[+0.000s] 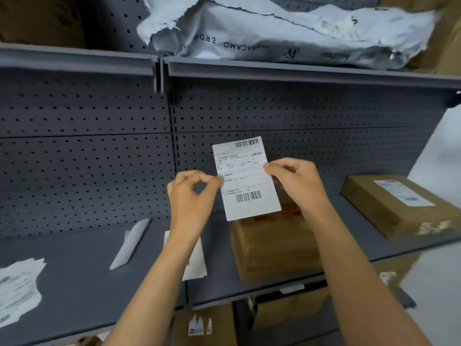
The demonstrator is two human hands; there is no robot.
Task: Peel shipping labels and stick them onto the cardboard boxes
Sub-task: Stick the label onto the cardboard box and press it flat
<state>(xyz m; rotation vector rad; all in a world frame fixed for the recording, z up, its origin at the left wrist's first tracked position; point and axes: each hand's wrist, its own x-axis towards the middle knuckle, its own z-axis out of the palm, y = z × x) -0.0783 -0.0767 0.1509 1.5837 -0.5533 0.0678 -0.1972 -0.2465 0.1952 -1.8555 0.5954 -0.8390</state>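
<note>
A white shipping label (245, 179) with two barcodes is held upright in the air in front of the grey pegboard. My left hand (193, 196) pinches its left edge between thumb and forefinger. My right hand (295, 183) pinches its right edge. Directly below and behind the label a brown cardboard box (272, 248) with red print on top sits on the grey shelf (82, 275). A second cardboard box (399, 206), which carries a white label, lies at the right end of the shelf.
A rolled white backing strip (131, 243) and loose label sheets (18, 288) lie on the shelf at left, more paper (197, 260) under my left forearm. A torn grey mailer bag (287, 31) fills the shelf above. More boxes (207, 325) sit below.
</note>
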